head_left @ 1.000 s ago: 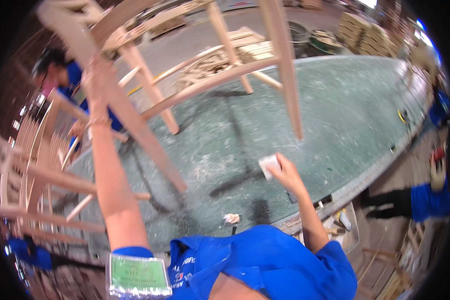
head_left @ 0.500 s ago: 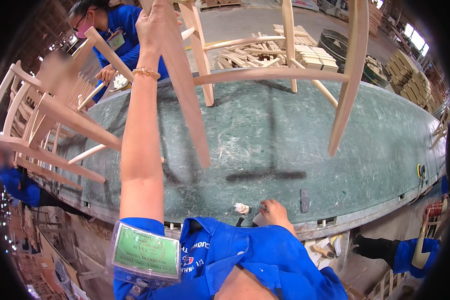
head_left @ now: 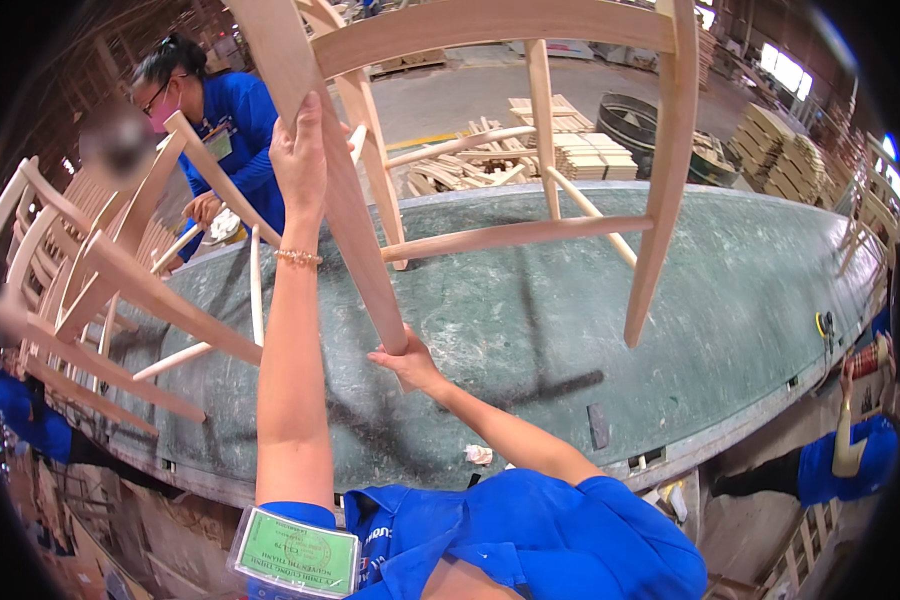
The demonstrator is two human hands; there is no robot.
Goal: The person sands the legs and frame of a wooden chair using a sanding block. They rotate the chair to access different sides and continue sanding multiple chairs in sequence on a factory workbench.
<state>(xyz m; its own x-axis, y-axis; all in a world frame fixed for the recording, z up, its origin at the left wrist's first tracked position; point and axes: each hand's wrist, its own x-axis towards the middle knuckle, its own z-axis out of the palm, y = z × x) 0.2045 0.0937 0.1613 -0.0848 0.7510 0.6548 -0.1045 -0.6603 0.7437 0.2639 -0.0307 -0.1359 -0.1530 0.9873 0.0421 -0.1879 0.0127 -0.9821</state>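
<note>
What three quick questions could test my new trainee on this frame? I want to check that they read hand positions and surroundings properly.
1. True or false: the left hand grips the leg of the unfinished wooden chair frame higher up than the right hand.
2. Where is the right hand? A) flat on the green worktable B) at the lower end of the chair leg C) on the small white scrap
3. What lies on the worktable at the person's left?

Key
1. True.
2. B.
3. More bare wooden chair frames, lying on their sides.
</note>
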